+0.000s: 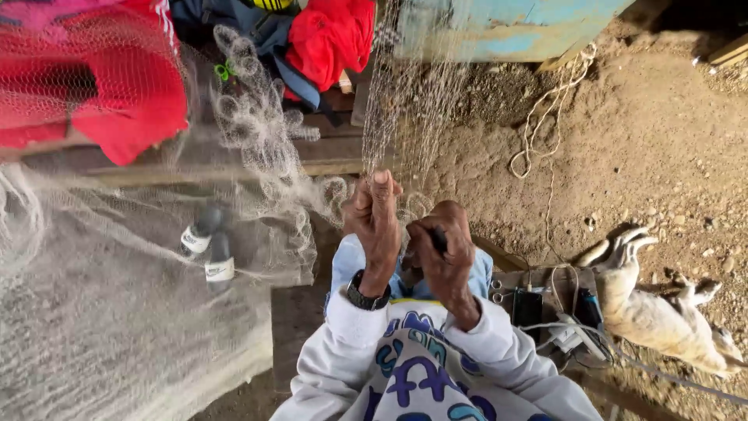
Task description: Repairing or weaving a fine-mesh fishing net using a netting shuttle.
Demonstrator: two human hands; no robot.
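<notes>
Nearest: white sleeves, a dark wristwatch on the left wrist, left hand pinched shut on strands of the fine fishing net, right hand fisted around a slim dark tool just beside it. Middle: net stretched upward from both hands and heaped left over two dark bottles; pale animal lying right on dirt. Farthest: red cloth, coiled cord, blue board.

White sleeves, black wristwatch, blue-lettered white top
</notes>
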